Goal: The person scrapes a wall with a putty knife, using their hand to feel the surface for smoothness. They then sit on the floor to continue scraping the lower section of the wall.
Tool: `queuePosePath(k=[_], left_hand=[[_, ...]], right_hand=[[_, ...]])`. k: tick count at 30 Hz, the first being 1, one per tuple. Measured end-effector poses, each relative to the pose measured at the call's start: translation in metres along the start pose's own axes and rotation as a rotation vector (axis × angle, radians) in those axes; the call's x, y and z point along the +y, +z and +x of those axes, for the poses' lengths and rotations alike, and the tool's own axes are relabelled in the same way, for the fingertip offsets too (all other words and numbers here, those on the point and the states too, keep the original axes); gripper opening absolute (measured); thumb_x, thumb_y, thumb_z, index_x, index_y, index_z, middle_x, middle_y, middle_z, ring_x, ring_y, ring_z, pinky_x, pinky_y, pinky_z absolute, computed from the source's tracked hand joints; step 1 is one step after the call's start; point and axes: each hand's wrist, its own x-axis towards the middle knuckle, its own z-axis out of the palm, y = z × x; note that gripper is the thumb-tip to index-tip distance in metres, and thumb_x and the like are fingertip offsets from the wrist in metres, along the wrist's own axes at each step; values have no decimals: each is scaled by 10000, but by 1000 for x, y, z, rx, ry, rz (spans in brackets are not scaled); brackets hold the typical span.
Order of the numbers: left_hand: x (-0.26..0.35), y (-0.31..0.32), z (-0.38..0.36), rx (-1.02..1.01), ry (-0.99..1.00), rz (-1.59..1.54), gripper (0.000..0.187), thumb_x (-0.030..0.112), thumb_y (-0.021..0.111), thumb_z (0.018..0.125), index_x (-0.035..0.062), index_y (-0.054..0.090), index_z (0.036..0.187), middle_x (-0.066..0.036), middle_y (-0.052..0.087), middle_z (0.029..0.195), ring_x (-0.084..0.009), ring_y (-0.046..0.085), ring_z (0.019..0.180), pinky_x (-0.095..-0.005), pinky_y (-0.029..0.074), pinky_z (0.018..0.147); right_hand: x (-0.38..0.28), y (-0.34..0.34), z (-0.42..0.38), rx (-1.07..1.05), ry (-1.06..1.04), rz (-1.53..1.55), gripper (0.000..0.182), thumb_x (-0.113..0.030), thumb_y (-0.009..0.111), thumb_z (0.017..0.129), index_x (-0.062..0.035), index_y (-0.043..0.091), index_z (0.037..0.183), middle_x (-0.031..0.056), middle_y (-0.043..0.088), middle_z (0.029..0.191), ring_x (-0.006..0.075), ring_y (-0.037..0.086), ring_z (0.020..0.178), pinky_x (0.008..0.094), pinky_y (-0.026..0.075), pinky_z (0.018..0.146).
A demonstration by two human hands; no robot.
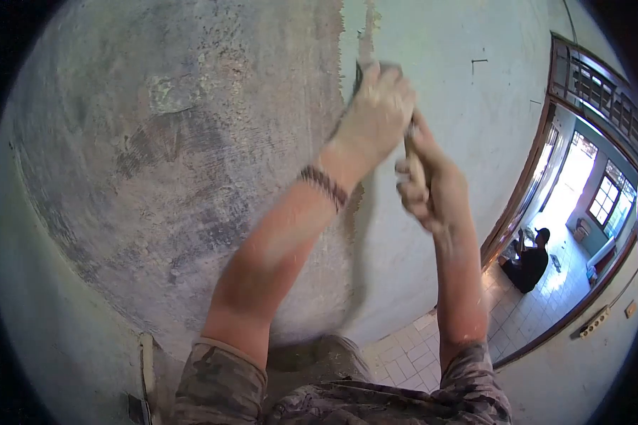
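Note:
Both my hands are raised to a wall, at the border between its bare, rough grey part (184, 163) and its pale green painted part (446, 71). My right hand (432, 177) is wrapped round the light-coloured handle (414, 166) of a tool. My left hand (381, 106), above and to the left, is closed over the tool's dark upper end (390, 68), close against the wall. Its fingers hide most of that end, and motion blurs them a little. A braided band (324, 185) circles my left wrist.
At the right, a wooden door frame (524, 177) opens onto a bright room, where a person in dark clothes (528, 263) sits on the tiled floor (411, 358). A socket strip (594, 322) hangs on the lower right wall. A pipe (147, 365) stands at lower left.

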Motion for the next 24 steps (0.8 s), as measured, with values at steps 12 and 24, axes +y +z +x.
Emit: queuePosePath(k=[12,24], left_hand=[[-46,-4,60,110,44,-36,216,75,618,711,22,611,919,-120,632,993,-295,573,1045,-444,376,1024],[-75,-18,90,130,99,-127,137,55,573,760,10,607,886,-137,612,943,-332,562,1047,-442,408,921]], right_hand=[[-50,17,38,-93,-154,-15,592,-330,444,972,-264,226,1519,-20,466,703,38,355,428,176,259,337],[-77,29,57,-44,-184,-54,530,-328,479,973,-244,333,1476,-12,473,741,16,376,440,151,264,317]])
